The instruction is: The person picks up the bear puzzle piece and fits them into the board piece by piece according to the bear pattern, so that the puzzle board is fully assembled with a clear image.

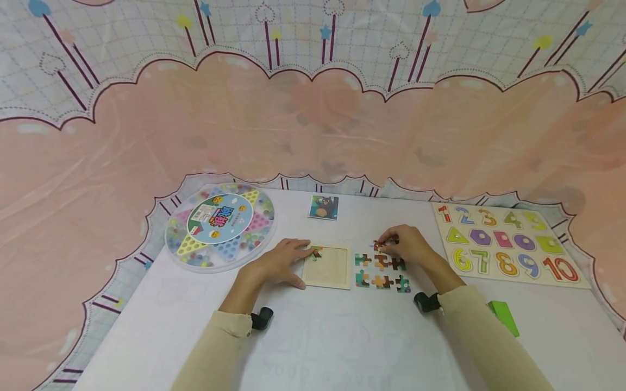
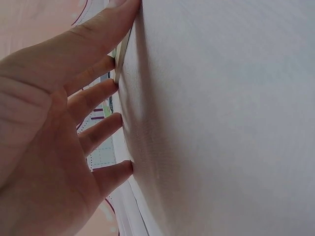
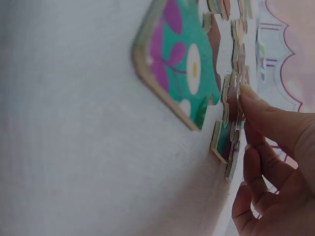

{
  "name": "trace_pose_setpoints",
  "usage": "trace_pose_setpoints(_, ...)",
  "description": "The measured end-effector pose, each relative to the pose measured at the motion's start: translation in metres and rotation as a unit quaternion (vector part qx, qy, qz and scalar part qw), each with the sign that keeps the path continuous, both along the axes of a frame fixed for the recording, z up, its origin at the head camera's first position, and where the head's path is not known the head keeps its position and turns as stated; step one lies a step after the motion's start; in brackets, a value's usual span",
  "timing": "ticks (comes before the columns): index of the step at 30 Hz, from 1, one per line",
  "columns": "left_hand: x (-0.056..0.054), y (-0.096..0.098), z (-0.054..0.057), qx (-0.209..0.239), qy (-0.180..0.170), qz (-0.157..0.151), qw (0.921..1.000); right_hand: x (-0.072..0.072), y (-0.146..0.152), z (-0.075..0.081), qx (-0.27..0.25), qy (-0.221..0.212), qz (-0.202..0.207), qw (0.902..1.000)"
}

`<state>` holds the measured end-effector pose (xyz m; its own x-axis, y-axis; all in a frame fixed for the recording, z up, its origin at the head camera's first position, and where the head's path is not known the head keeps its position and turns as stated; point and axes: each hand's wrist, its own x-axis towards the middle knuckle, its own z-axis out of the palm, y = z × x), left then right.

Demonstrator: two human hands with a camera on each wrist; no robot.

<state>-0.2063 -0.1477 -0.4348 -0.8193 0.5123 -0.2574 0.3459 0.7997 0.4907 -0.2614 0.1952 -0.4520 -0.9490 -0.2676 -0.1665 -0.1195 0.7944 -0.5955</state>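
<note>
A square wooden puzzle tray (image 1: 333,271) lies on the table, with one green-and-brown jigsaw piece (image 1: 318,253) in its upper left corner. My left hand (image 1: 283,262) rests at the tray's left side, fingers spread, the thumb by the lower corner; in the left wrist view the fingertips meet the tray edge and tabletop. To the right of the tray several loose jigsaw pieces (image 1: 382,282) lie in rows. At the back row my right hand (image 1: 408,247) pinches a brown jigsaw piece (image 1: 376,246) between thumb and fingers. A flowered corner piece (image 3: 179,64) looms close in the right wrist view.
Behind the tray lies a small bear picture card (image 1: 324,207). A round marble board game (image 1: 220,228) sits at the back left. On the right are a wooden number board (image 1: 508,244) and a green block (image 1: 504,317) beside the right sleeve. A patterned cloth (image 1: 313,125) hangs behind the table.
</note>
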Motion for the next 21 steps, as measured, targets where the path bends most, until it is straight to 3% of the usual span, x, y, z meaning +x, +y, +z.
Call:
trace_pose_setpoints(14,-0.0005,-0.0009,0.001,-0.001,-0.005,0.002,1.0,0.0011,-0.002,0.0016,-0.024,0.04,0.027,0.9986)
trace_pose_setpoints(21,0.0005,-0.0007,0.0018,0.003,-0.008,0.002,1.0,-0.0024,0.0006,0.0037,-0.007,0.031,0.048,0.9983)
